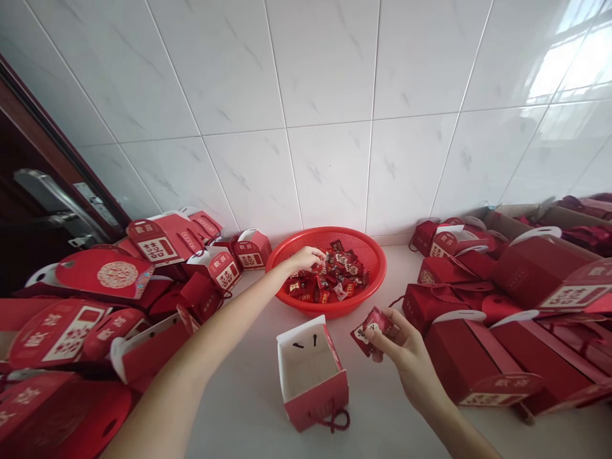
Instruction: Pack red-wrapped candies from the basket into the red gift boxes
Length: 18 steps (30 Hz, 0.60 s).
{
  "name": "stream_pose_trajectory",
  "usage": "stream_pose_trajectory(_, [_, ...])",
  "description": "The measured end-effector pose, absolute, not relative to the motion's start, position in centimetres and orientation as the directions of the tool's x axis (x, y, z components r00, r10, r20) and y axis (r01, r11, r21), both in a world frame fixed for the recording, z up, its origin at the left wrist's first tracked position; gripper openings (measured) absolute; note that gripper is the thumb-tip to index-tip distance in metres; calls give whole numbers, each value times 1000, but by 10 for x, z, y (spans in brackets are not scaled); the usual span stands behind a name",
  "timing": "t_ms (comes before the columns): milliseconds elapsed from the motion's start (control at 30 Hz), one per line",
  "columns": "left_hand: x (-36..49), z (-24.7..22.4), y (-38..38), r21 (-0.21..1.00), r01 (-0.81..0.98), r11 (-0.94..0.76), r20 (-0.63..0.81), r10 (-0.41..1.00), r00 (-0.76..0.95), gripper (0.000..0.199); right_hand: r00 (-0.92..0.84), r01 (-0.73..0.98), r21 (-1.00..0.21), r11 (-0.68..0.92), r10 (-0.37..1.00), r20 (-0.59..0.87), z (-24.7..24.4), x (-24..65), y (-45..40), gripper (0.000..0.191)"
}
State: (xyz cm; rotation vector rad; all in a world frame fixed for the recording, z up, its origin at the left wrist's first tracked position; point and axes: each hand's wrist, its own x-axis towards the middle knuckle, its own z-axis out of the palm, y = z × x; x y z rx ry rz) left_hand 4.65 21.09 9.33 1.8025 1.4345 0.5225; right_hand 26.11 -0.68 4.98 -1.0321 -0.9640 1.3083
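My left hand [308, 259] reaches into a red plastic basket [329, 310] of wrapped candies [351, 268]. Its fingers are pinched together at a red candy wrapper, partly hidden by the hand. Right of the basket's front, my right hand [400, 341] grips red candy packets [367, 330] between thumb and fingers; two seem to overlap there. Between my forearms stands an open red gift box [315, 398], white inside. No candy shows in it, only two short dark cord ends on its inner wall. A dark red cord loop hangs from its front.
Red gift boxes [157, 245] crowd the left side, several piled up. More closed red boxes [473, 357] fill the right, with open cardboard cartons [514, 224] behind them. A white tiled wall [329, 166] bounds the white tabletop [239, 395]. A door handle [52, 191] is at far left.
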Motion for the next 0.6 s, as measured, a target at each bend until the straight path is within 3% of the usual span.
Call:
stream_pose_trajectory(233, [45, 89, 214, 704, 687, -180, -63, 948, 313, 28, 41, -280, -960, -16, 999, -28, 52, 260, -7, 49])
stream_pose_trajectory(600, [43, 87, 218, 702, 686, -193, -90, 931, 355, 40, 24, -267, -964, -5, 1000, -12, 53, 261, -7, 46])
